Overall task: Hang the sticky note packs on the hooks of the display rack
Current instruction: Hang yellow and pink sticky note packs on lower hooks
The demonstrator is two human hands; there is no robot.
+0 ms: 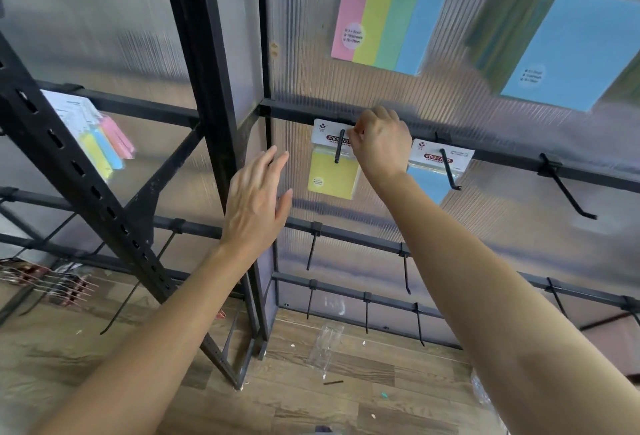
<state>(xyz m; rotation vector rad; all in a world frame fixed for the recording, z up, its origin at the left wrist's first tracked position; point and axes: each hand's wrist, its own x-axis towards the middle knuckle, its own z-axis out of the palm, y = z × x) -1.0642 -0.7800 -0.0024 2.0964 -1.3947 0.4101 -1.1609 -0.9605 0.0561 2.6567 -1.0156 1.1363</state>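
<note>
A yellow sticky note pack (pixel 332 175) hangs on a black hook (pixel 339 149) of the display rack's middle bar (pixel 298 112). My right hand (pixel 381 143) pinches the pack's white header card at its right edge, fingers curled. My left hand (pixel 258 199) is raised left of the pack, fingers straight and spread, touching nothing. A blue pack (pixel 429 181) hangs on the neighbouring hook (pixel 450 171) to the right. Further right an empty hook (pixel 568 188) sticks out from the same bar.
Larger multicolour (pixel 388 8) and blue packs (pixel 571 46) hang above. A black upright frame post (pixel 204 53) stands left of the pack. Another pack (pixel 97 143) hangs on the left panel. Lower bars carry several empty hooks (pixel 311 251). Plastic wrap (pixel 325 348) lies on the wooden floor.
</note>
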